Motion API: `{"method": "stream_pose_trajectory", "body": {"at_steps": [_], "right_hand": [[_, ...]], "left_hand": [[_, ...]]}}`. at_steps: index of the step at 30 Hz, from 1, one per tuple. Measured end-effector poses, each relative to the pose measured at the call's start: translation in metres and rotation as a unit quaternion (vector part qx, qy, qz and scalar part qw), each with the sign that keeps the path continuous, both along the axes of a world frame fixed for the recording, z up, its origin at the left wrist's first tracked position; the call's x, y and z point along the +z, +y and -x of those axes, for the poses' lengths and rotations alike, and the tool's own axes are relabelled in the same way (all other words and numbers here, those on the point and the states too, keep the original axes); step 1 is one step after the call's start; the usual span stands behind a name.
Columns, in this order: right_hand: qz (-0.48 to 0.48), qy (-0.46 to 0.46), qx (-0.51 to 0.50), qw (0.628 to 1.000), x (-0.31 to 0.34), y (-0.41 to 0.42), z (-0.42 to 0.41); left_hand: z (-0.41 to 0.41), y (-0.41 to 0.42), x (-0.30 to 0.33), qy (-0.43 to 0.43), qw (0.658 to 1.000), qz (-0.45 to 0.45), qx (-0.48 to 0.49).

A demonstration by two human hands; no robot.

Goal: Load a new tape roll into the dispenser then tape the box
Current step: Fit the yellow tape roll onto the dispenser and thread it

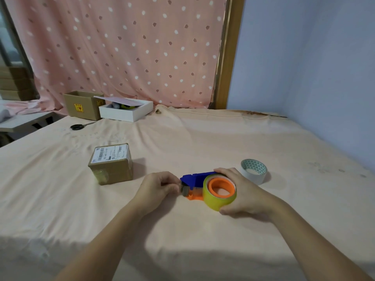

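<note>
Two hands work on a peach-sheeted bed (pixel 203 138), the sealed cardboard box (pixel 111 164) waiting left. Right hand (pixel 243 192) cups the yellow tape roll (pixel 218 201) seated on the dispenser (pixel 194 184); left hand (pixel 160 186) pinches at its cutter end, likely threading. Next: pulling tape through.

A blue-and-orange dispenser (pixel 194 184) lies on its side between the left hand (pixel 160 187) and right hand (pixel 241 191), a yellowish tape roll (pixel 217 201) on its orange hub, while the taped, labelled cardboard box (pixel 111 164) sits just beyond the left hand.
</note>
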State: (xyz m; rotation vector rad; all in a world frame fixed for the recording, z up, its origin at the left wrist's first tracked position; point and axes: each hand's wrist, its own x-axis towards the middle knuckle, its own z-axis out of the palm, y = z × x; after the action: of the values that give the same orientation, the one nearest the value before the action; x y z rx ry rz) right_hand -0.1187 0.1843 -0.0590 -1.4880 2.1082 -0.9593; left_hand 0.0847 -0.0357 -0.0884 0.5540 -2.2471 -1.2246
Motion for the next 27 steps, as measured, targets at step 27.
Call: {"method": "stream_pose_trajectory", "body": {"at_steps": [27], "right_hand": [[-0.006,0.020,-0.115,0.993,0.003,-0.004,0.025]], "left_hand": [[-0.012,-0.063,0.080,-0.054,0.941,0.192,0.274]]}}
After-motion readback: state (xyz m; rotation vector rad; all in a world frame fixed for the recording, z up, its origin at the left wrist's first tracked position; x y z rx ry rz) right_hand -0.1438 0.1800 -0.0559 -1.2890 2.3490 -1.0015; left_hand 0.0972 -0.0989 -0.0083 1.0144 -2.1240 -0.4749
